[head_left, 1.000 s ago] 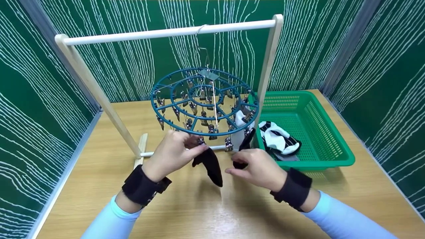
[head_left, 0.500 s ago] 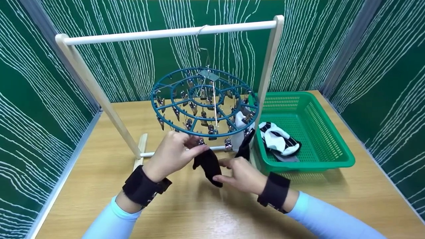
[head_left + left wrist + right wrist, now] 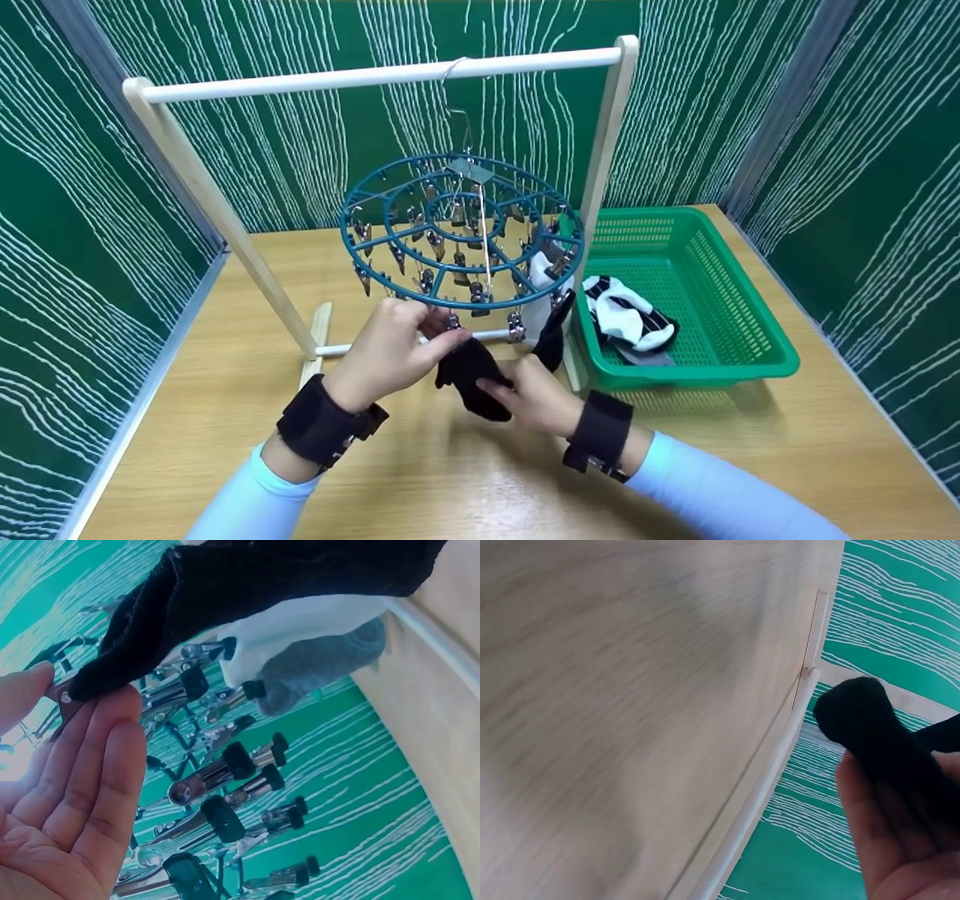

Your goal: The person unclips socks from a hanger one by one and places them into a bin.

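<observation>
A black sock (image 3: 466, 373) hangs from a metal clip (image 3: 66, 698) at the front rim of a round blue-green drying hanger (image 3: 390, 289). My left hand (image 3: 386, 341) pinches that clip between thumb and fingers, at the sock's upper end. Lower down, my right hand (image 3: 544, 401) holds the sock by its free end, thumb in front and fingers behind. The right wrist view shows the sock's rounded end (image 3: 855, 709) above the fingers. Another black sock (image 3: 553, 341) hangs just behind the right hand, with white (image 3: 300, 622) and grey (image 3: 330, 652) ones beside it.
A wooden stand with a white rail (image 3: 315, 81) carries the hanger by a wire hook. Several bare clips (image 3: 217, 772) dangle from its rings. On the right of the table (image 3: 225, 465), a green basket (image 3: 750, 300) holds black-and-white and grey cloth items.
My right hand has moved left from the other black sock to the front one and taken hold of its lower end, which is now pulled slightly right. The left hand stays at the clip.
</observation>
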`<state>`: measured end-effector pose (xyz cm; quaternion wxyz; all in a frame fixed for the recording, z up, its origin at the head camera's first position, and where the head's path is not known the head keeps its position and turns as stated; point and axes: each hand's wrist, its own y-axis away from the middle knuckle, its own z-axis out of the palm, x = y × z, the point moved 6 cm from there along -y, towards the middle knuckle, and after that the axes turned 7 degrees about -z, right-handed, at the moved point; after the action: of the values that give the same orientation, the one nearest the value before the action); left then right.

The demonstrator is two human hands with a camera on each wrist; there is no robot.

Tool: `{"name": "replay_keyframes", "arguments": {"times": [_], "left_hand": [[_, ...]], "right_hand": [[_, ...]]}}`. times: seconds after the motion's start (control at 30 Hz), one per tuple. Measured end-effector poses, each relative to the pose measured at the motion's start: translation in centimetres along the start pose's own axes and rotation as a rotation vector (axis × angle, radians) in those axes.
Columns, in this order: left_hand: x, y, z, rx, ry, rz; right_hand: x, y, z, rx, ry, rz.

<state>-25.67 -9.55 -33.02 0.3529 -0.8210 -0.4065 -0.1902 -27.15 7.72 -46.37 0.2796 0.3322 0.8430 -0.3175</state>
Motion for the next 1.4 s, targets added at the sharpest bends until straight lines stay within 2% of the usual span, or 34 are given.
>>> {"name": "replay_keyframes", "arguments": {"times": [0.3,0.47,0.6,0.83,1.0,1.2,1.4], "left_hand": [[0.1,0.0,0.0,0.010,-0.007,0.029],[0.0,-0.1,-0.2,0.005,0.014,0.027],[0.0,-0.1,-0.5,0.006,0.028,0.014],[-0.2,-0.1,-0.7,0.017,0.044,-0.010],[-0.4,0.0,-0.8,0.023,0.042,-0.037],[-0.7,0.1,-0.8,0.023,0.038,-0.068],[-0.9,0.2,-0.8,0.024,0.027,-0.107]], "right_hand": [[0.2,-0.3,-0.3,0.035,-0.032,0.021],[0.5,-0.3,-0.3,0.024,-0.048,0.035],[0.8,0.0,-0.5,0.021,-0.045,0.042],[1.0,0.5,-1.0,0.018,0.004,0.002],[0.7,0.9,-1.6,-0.010,-0.019,-0.015],[-0.1,1.5,-3.0,-0.025,-0.067,-0.022],[-1.1,2.2,-4.9,0.005,-0.072,-0.042]]}}
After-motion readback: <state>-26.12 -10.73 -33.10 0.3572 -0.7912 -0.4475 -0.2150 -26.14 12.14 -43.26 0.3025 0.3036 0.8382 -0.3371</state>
